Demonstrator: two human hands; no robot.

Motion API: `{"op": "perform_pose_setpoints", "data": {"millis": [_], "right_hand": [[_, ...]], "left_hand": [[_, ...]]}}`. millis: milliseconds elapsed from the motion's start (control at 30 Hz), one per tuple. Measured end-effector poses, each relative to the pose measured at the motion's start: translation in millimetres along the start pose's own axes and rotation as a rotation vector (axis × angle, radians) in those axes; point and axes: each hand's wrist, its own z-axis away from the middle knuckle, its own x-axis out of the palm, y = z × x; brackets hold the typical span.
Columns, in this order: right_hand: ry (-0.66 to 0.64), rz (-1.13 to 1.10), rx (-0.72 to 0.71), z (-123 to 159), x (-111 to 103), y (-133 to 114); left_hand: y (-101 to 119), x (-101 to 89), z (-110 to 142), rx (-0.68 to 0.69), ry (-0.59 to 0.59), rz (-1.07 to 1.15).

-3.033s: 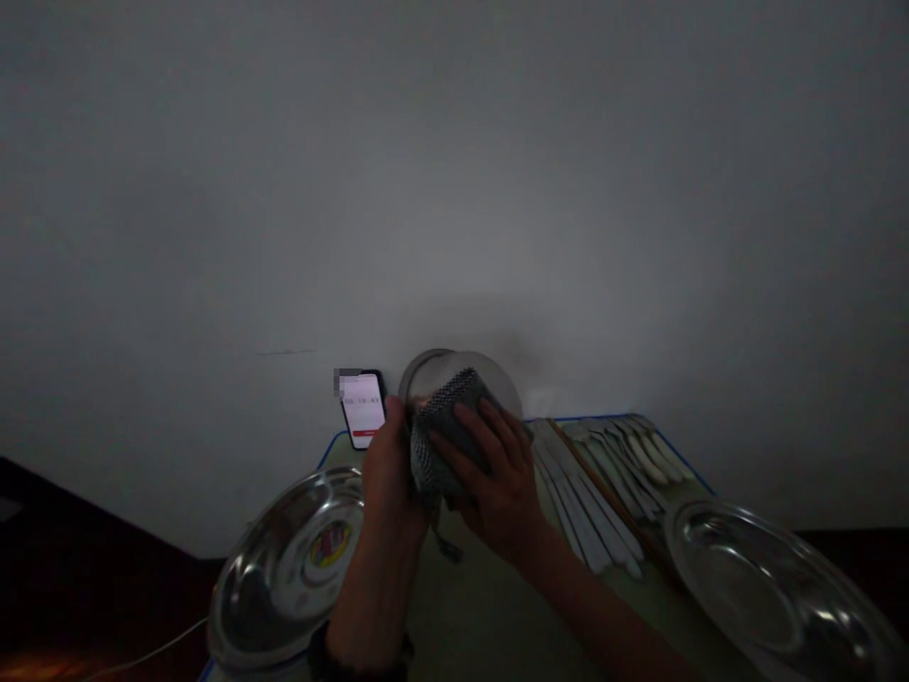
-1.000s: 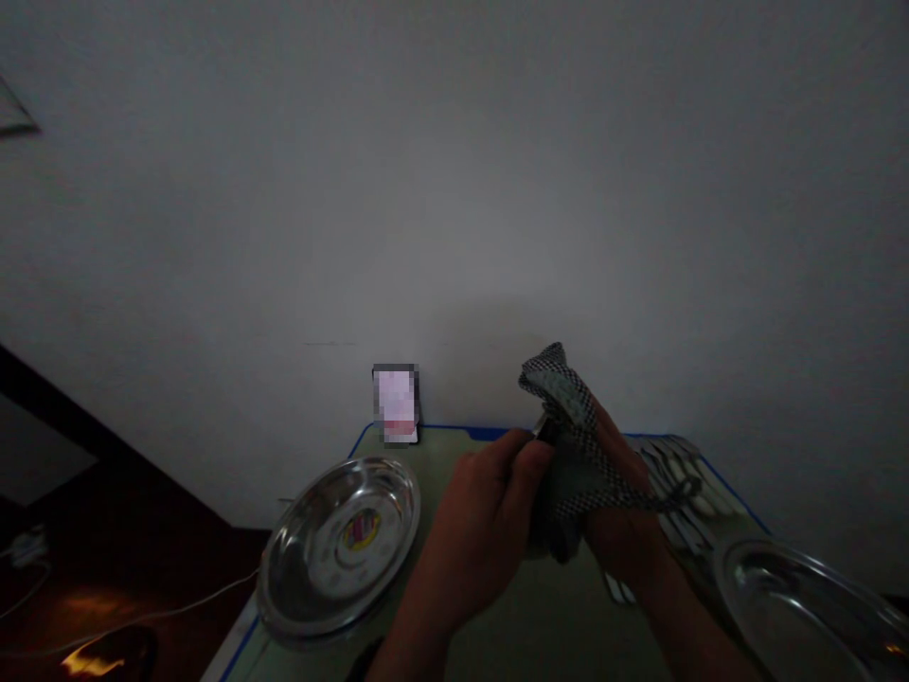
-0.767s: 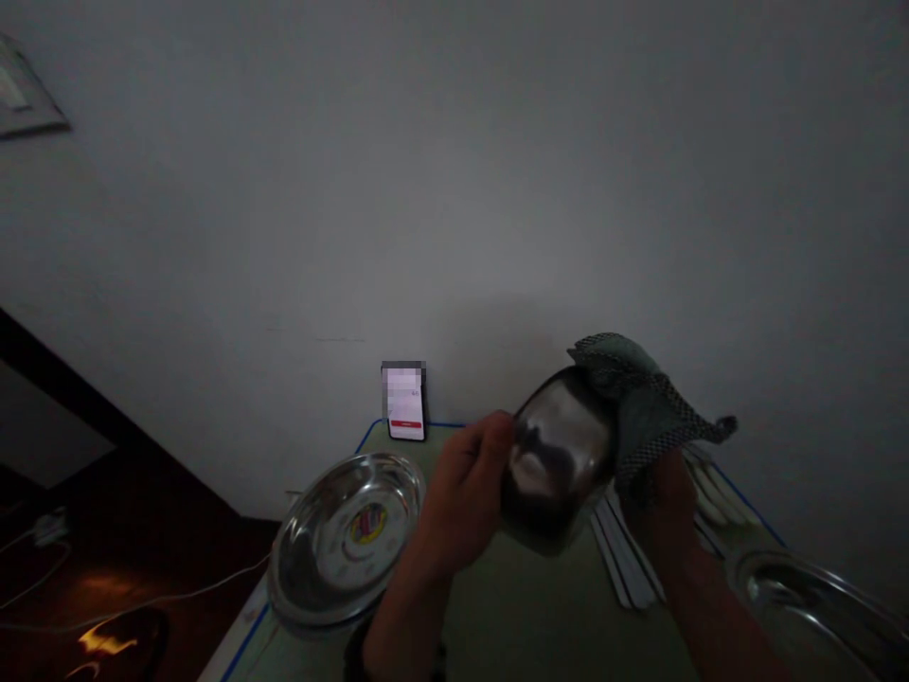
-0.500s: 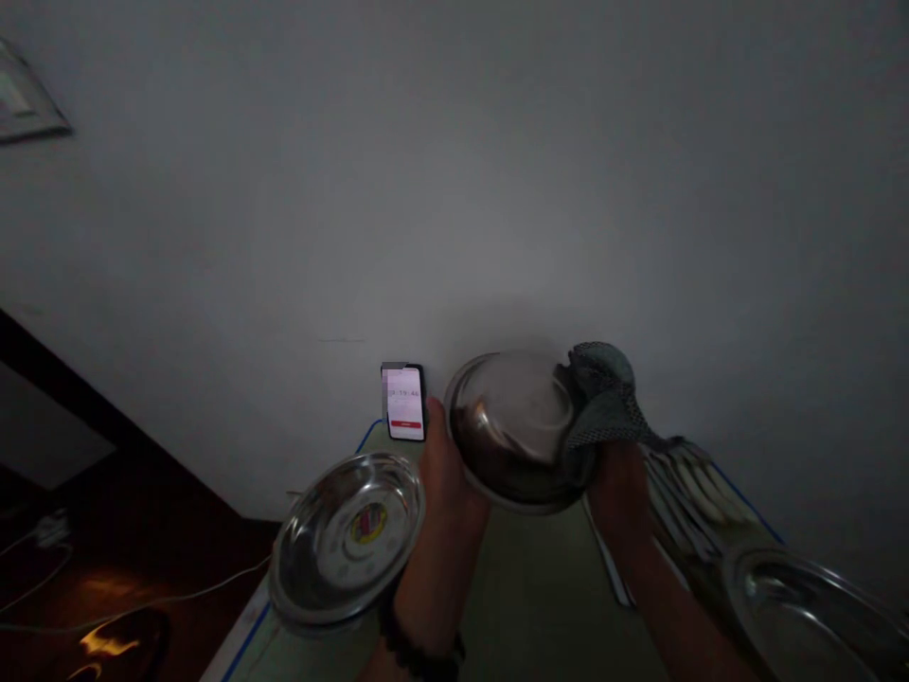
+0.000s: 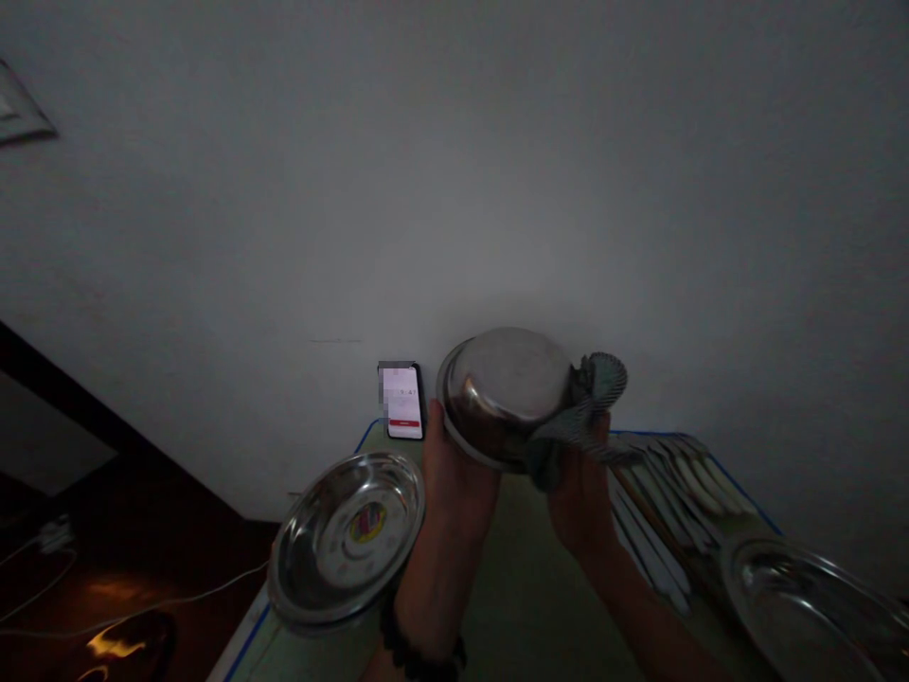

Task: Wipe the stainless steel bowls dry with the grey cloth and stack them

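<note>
A shiny metal bowl is held up over the table, its outer base facing me. My left hand grips its left and lower rim, thumb along the edge. A dark patterned cloth is bunched in my right hand, pressed against the bowl's lower right side. Part of the cloth sticks out past the rim. The fingers of both hands are partly hidden behind the bowl and the cloth.
Left on the table are stacked metal bowls with a round sticker. A phone leans on the wall. Several pieces of cutlery lie at right, beside another metal bowl. A white cable runs at lower left.
The bowl has risen slightly and tilted. My right hand has slid the cloth down and left along the bowl's side, uncovering more cutlery. My left hand keeps its hold.
</note>
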Motion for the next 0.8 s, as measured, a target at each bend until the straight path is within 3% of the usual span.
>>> {"op": "perform_pose_setpoints", "data": {"millis": [67, 167, 267, 433, 533, 633, 800], "right_hand": [[0.056, 0.031, -0.045, -10, -9, 16], [-0.090, 0.010, 0.064, -32, -29, 24], [-0.184, -0.034, 0.162, -45, -41, 14], [-0.250, 0.001, 0.019, -30, -30, -18], [-0.244, 0.060, -0.168, -18, -20, -35], [-0.225, 0.102, -0.316, -10, -13, -39], [-0.200, 0.121, -0.458, 3, -7, -13]], "left_hand": [[4, -1.7, -1, -0.050, 0.001, -0.074], [5, -7.1, -1, -0.131, 0.028, -0.262], [-1, -13.2, -1, -0.148, 0.015, -0.523], [-7, -16.7, 0, -0.016, 0.032, -0.796], [-7, -16.1, 0, 0.045, 0.018, -0.703], [-7, -15.1, -1, 0.015, -0.012, -0.507], [-2, -12.3, -7, -0.111, 0.084, -0.204]]}}
